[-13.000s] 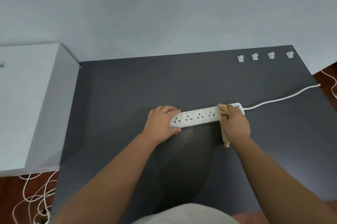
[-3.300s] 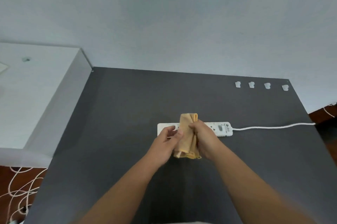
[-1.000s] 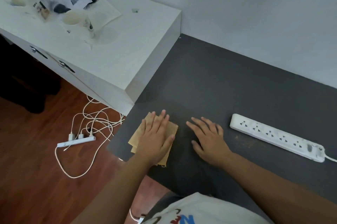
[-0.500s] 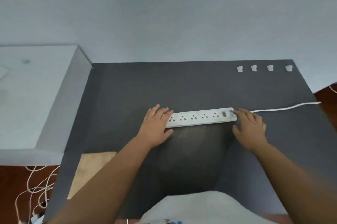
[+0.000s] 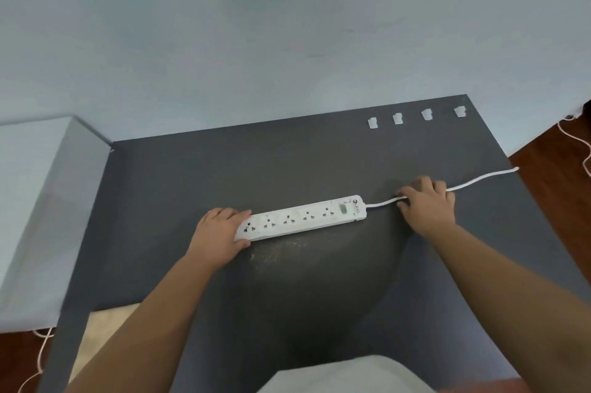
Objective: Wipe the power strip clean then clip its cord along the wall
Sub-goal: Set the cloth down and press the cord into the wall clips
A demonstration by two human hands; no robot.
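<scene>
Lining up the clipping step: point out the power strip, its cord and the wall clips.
power strip [image 5: 300,218], head view, middle of its top face.
cord [image 5: 380,202], head view, stretch beside the strip.
wall clips [image 5: 397,118], head view, second clip from left.

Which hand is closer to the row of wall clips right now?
Right. The right hand grips the cord below the clips; the left hand holds the power strip's far end.
</scene>
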